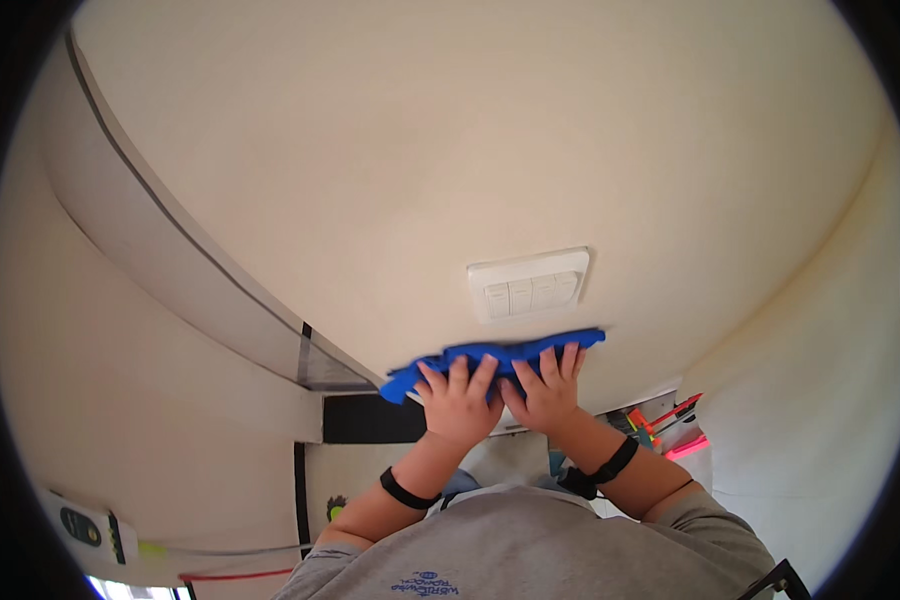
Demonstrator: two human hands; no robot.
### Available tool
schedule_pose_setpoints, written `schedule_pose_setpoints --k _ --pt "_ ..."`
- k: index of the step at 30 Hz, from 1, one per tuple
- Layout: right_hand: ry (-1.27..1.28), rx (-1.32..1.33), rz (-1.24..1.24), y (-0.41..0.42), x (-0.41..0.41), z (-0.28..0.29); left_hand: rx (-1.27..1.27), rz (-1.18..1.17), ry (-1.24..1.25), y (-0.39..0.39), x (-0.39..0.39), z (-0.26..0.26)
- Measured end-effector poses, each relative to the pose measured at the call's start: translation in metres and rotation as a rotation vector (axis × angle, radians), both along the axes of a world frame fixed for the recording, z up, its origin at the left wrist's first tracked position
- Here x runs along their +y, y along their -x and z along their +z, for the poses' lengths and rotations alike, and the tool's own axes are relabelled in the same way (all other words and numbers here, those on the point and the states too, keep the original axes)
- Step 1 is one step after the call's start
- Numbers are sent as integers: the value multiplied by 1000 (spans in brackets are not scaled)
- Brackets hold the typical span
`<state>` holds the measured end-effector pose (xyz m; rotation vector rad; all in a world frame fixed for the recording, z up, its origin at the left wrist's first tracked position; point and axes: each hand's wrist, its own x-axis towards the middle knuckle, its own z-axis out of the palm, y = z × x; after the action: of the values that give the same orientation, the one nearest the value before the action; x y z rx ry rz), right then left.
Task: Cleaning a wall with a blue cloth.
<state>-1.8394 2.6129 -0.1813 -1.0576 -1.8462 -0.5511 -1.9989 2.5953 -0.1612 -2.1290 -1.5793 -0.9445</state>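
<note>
A blue cloth (495, 352) is pressed in a bunched strip against the cream wall (390, 187). On its left part lies my left hand (459, 405), fingers spread over the fabric. My right hand (546, 390) presses the right part, its thumb close to the left hand's thumb. Just above the cloth, a white switch plate (529, 285) with several rocker switches is fixed to the wall. The cloth's lower side is partly hidden behind my hands.
A dark-edged doorway or wall opening (172, 225) runs down the left. Low on the right, red-handled and pink items (667, 427) stand near the wall corner. A white box-like device (90, 525) is mounted at lower left, beside a red bar (236, 575).
</note>
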Motion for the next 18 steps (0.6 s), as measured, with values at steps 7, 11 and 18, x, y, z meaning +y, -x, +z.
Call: schedule_pose_setpoints --k 7,11,18 --pt "-52 39 -3 1 3 33 5 -23 -172 2 8 8" --pt "-87 -32 -29 -10 12 -36 167 7 -160 -2 19 -75" --pt "18 61 18 -42 12 -7 152 -125 -145 -22 28 -35"
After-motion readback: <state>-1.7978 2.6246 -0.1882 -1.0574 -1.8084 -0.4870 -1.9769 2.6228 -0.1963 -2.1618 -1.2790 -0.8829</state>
